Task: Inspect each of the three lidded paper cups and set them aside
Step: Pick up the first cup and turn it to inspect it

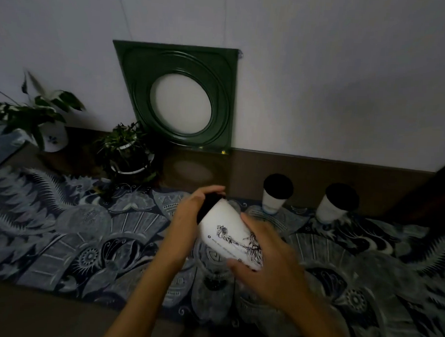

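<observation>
A white paper cup (pixel 226 232) with a black lid and a black line drawing is tilted in the air above the table, lid pointing up-left. My left hand (pixel 191 213) wraps around the lid end. My right hand (pixel 268 257) grips the cup's base from the lower right. Two more white cups with black lids stand upright at the back right: one cup (pixel 275 196) nearer the middle, the other cup (pixel 336 205) further right.
A blue-grey patterned cloth (pixel 85 238) covers the table. Two potted plants (pixel 126 149) (pixel 32 119) stand at the back left. A green square frame (pixel 184 95) with a round opening leans on the wall. The room is dim.
</observation>
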